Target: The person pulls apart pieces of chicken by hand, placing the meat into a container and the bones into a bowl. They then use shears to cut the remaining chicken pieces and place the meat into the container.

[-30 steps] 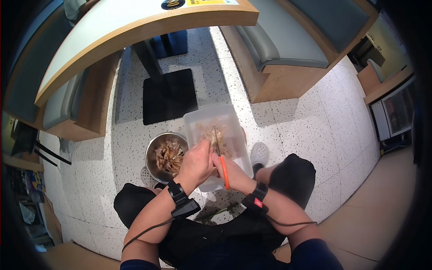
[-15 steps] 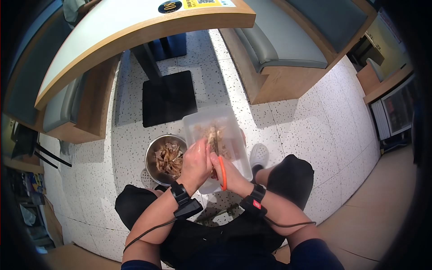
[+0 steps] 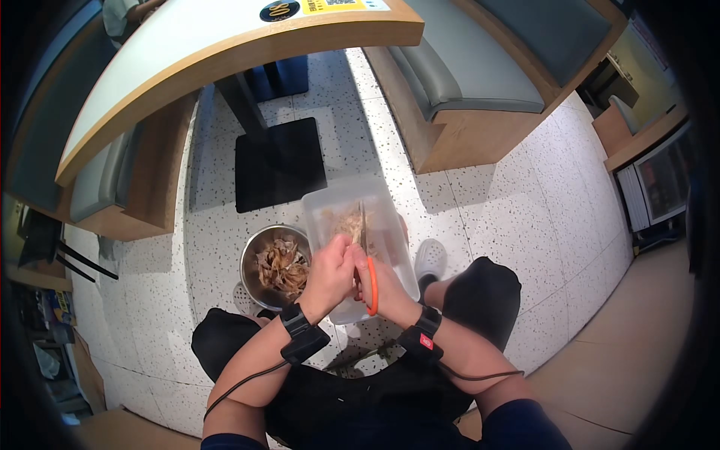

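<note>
My right hand [image 3: 388, 291] is closed round scissors with an orange handle [image 3: 373, 286]. Their blades [image 3: 364, 225] point away from me, over a translucent plastic tub [image 3: 399, 259]. My left hand [image 3: 330, 274] is closed right beside them, its fingers touching my right hand; what it pinches is mostly hidden. Pale, shredded-looking bits [image 3: 343, 222] lie inside the tub. Left of the tub, on the floor, stands a steel bowl [image 3: 245, 262] holding brown, strip-like food pieces [image 3: 281, 268], whose kind I cannot make out.
A white table with a wooden edge [image 3: 240, 52] spans the top, over a black base plate [image 3: 279, 161]. Grey padded benches [image 3: 487, 82] flank it. My knees [image 3: 484, 300] frame the tub, with a grey clog [image 3: 430, 259] at its right. Another person's arm [image 3: 142, 9] shows top left.
The brown piece seen along the scissors earlier no longer shows there, and the blades are more exposed. Both hands stay close together over the tub.
</note>
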The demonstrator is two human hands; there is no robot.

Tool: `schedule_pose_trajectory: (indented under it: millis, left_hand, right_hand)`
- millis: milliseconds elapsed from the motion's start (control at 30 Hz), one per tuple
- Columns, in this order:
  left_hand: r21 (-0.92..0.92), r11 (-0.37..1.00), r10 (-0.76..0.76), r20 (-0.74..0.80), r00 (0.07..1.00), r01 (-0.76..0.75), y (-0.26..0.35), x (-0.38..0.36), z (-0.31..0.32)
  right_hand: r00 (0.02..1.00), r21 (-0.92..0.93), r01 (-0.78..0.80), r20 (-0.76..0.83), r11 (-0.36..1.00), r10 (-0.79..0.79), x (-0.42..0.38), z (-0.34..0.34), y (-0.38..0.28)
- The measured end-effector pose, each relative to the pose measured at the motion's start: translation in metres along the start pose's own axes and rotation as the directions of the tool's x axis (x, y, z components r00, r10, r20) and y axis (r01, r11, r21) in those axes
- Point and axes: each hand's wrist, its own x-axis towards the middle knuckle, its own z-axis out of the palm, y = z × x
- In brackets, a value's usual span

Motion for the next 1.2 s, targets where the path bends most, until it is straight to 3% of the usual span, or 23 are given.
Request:
schedule_pose_trajectory:
  millis: [67, 200, 267, 300, 367, 400, 467, 500, 567, 700, 767, 800, 867, 900, 967, 1100, 1200]
  left_hand:
    - [-0.010, 0.997, -0.073, 0.032, 0.997, 0.074, 0.011, -0.001, -0.004]
    - [0.041, 0.997, -0.074, 0.026, 0.997, 0.073, 0.013, -0.002, -0.005]
    - [0.121, 0.993, 0.004, 0.012, 1.000, -0.005, 0.012, -0.004, -0.005]
    - [0.121, 0.993, 0.002, 0.012, 1.000, -0.004, 0.012, -0.004, -0.005]
    - [0.174, 0.985, 0.016, 0.014, 1.000, -0.018, 0.010, -0.004, -0.005]
    - [0.174, 0.985, 0.016, 0.013, 1.000, -0.018, 0.008, -0.005, -0.004]
    - [0.183, 0.983, 0.019, 0.014, 1.000, -0.021, 0.002, -0.009, -0.001]
    - [0.183, 0.983, 0.018, 0.014, 1.000, -0.021, 0.000, -0.011, -0.001]
    - [0.092, 0.993, -0.080, 0.044, 0.996, 0.076, -0.005, -0.013, 0.000]
    - [-0.050, 0.985, -0.159, 0.082, 0.984, 0.164, -0.020, -0.014, 0.000]
    - [-0.346, 0.863, -0.332, 0.161, 0.930, 0.368, -0.025, -0.014, -0.006]
    - [-0.517, 0.748, -0.373, 0.190, 0.908, 0.416, -0.026, -0.013, -0.009]
    - [-0.610, 0.665, -0.372, 0.231, 0.899, 0.432, -0.023, -0.010, -0.020]
    - [-0.690, 0.573, -0.363, 0.270, 0.892, 0.442, -0.020, -0.009, -0.025]
    - [-0.721, 0.533, -0.363, 0.279, 0.889, 0.443, -0.013, -0.008, -0.033]
    - [-0.786, 0.422, -0.336, 0.327, 0.883, 0.452, -0.009, -0.007, -0.043]
    - [-0.807, 0.395, -0.304, 0.335, 0.892, 0.438, -0.010, -0.008, -0.046]
  right_hand:
    - [1.000, -0.036, 0.014, 0.026, 0.999, -0.013, 0.003, -0.002, 0.005]
    - [1.000, -0.116, 0.001, 0.017, 0.993, 0.001, 0.000, -0.002, -0.004]
    - [0.949, -0.290, 0.296, -0.017, 0.910, -0.314, 0.002, -0.001, 0.004]
    - [0.949, -0.290, 0.296, -0.016, 0.910, -0.314, -0.001, -0.001, -0.003]
    - [0.987, -0.035, -0.158, 0.012, 0.987, 0.158, -0.007, -0.001, -0.024]
    - [0.987, -0.036, -0.157, 0.013, 0.987, 0.157, -0.006, 0.000, -0.020]
    - [0.996, -0.126, 0.066, -0.055, 0.990, -0.073, -0.001, 0.003, -0.004]
    - [0.996, -0.126, 0.066, -0.054, 0.990, -0.074, 0.002, 0.004, -0.001]
    - [0.997, 0.032, -0.003, -0.080, 0.999, 0.006, 0.006, 0.004, 0.004]
    - [0.999, 0.120, -0.025, -0.043, 0.992, 0.030, 0.009, -0.005, 0.004]
    - [0.997, -0.072, 0.065, -0.027, 0.995, -0.067, 0.009, -0.008, 0.019]
    - [0.998, -0.072, 0.063, -0.028, 0.995, -0.065, 0.006, -0.009, 0.014]
    - [0.961, 0.196, -0.273, 0.105, 0.942, 0.257, 0.001, -0.010, -0.004]
    - [0.961, 0.196, -0.272, 0.112, 0.942, 0.255, 0.002, -0.008, 0.000]
    - [0.974, 0.393, -0.227, 0.087, 0.891, 0.209, 0.001, -0.005, 0.011]
    - [0.983, 0.339, -0.182, 0.071, 0.923, 0.168, -0.001, -0.012, 0.005]
    - [0.985, 0.430, -0.159, 0.012, 0.889, 0.171, 0.001, -0.017, 0.007]
